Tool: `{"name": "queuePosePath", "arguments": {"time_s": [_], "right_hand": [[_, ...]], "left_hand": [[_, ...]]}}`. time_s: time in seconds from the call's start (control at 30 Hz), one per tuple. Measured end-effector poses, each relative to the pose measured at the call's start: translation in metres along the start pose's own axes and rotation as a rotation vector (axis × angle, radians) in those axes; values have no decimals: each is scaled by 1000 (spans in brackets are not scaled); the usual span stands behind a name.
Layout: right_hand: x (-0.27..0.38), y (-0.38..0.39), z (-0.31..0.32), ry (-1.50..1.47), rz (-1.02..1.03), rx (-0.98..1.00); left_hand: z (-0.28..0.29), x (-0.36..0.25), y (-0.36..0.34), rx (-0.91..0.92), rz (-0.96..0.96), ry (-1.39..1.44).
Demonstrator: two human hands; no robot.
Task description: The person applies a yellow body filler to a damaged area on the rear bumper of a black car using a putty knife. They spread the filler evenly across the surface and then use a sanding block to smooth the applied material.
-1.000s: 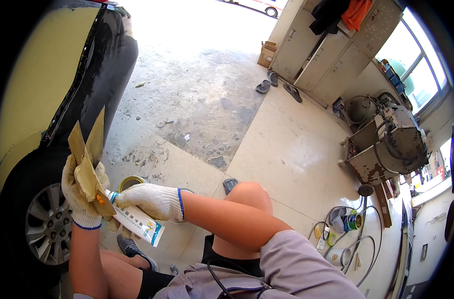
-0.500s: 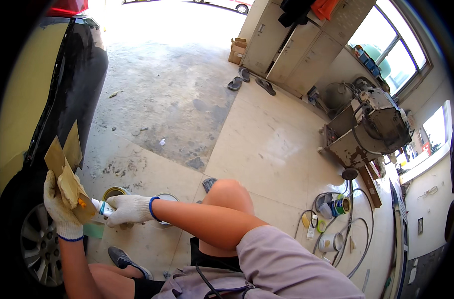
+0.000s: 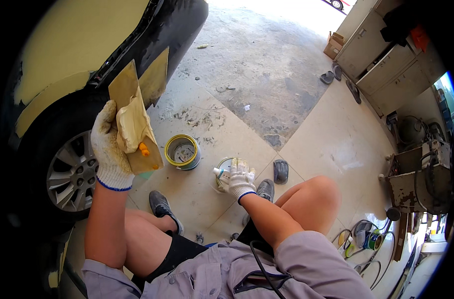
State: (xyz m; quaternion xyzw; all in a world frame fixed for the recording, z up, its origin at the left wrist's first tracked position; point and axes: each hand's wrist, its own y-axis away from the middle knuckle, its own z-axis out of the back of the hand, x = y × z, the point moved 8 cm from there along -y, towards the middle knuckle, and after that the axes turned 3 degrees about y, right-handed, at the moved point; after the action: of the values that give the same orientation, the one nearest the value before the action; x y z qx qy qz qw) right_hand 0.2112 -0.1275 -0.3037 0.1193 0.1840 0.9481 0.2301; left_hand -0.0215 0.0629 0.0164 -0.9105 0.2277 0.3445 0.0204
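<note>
My left hand [image 3: 110, 144], in a white knit glove, grips flat putty spreaders [image 3: 122, 79] carrying cream putty [image 3: 130, 122] and an orange blob [image 3: 143, 149], beside the car's wheel [image 3: 72, 169]. My gloved right hand [image 3: 241, 182] is closed over a white tube [image 3: 220, 174] at a light round can [image 3: 221, 163] on the floor; the tube is mostly hidden by the hand. An open yellow-rimmed can [image 3: 182, 137] stands between my hands.
The car body [image 3: 75, 40], yellow and black, fills the left. Gray lockers [image 3: 386, 79], slippers [image 3: 327, 77] and a cardboard box [image 3: 334, 45] are at the back right. A rusty wheeled machine [image 3: 413, 184], hoses and cans [image 3: 374, 240] lie right. A dark block [image 3: 281, 172] is by my right foot.
My view has swung left. My right hand with the tube has left my left hand and moved down and right to the light can. My left hand still holds the spreaders.
</note>
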Motion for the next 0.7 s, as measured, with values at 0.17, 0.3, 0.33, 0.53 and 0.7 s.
{"name": "queuePosePath", "arguments": {"time_s": [0.17,0.3,0.33,0.53,0.7], "right_hand": [[3,-7,-25,173,92,128],[8,-37,-16,212,71,106],[9,-48,-9,191,46,88],[0,-108,67,159,-199,-37],[43,-128,112,228,-56,-375]], "left_hand": [[8,-10,1,-71,-4,72],[13,-17,4,-142,-4,67],[20,-21,7,-160,-5,75],[45,-53,35,-234,-55,103],[62,-82,67,-208,-157,96]]}}
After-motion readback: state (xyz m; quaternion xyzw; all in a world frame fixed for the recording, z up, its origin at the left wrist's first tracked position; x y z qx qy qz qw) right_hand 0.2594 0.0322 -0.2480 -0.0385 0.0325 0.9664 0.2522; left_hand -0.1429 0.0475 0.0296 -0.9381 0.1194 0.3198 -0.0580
